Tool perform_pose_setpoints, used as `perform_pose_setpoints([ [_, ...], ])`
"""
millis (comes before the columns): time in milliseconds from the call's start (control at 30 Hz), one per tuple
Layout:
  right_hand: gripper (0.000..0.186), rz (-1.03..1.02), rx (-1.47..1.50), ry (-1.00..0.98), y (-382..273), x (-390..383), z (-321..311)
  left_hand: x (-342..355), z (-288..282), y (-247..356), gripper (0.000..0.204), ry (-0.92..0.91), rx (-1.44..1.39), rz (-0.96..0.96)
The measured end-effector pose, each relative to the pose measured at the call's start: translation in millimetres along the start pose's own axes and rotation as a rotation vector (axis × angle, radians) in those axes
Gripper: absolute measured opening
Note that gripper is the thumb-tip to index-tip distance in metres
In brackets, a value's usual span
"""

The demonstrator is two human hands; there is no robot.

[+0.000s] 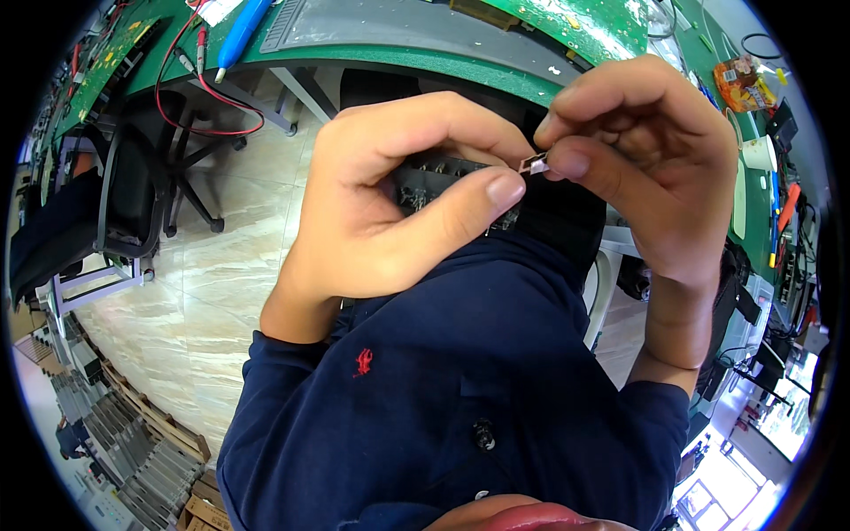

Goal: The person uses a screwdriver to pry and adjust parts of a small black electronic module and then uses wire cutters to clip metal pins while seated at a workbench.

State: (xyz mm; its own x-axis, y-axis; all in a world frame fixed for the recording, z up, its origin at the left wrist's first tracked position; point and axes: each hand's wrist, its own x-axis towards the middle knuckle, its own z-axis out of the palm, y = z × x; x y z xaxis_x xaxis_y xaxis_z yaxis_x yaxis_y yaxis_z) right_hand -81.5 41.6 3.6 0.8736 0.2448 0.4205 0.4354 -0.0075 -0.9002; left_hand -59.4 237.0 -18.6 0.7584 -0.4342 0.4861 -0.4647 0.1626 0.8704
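Observation:
A small shiny metal-looking piece [535, 165] sits between my two hands in front of my chest; its exact kind is too small to make out. My left hand [390, 199] pinches its left end between thumb and forefinger. The thumb and forefinger of my right hand [660, 155] close on the other end, with the remaining fingers curled. Below my left hand, a dark block or board with small metallic parts [423, 181] lies over my lap, partly covered by the hand and thumb.
Ahead runs a green bench [354, 60] with a grey mat, green circuit boards [589, 26], a blue pen-shaped tool [241, 37] and red and black test leads [202, 53]. A black swivel chair [133, 203] stands at left. Grey units [133, 456] are stacked lower left.

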Motion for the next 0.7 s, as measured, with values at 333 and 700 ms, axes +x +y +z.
perform_pose_setpoints([
  [333, 0.030, -0.102, -0.105, 0.078, -11.6, -6.0, 6.6, -0.4, -0.4, -4.4, 0.024, -0.026, 0.189, 0.246],
  [700, 0.034, -0.408, -0.206, 0.096, -1.4, -19.2, -3.0, -7.9, 6.0, -4.3, 0.051, 0.025, 0.150, 0.188],
])
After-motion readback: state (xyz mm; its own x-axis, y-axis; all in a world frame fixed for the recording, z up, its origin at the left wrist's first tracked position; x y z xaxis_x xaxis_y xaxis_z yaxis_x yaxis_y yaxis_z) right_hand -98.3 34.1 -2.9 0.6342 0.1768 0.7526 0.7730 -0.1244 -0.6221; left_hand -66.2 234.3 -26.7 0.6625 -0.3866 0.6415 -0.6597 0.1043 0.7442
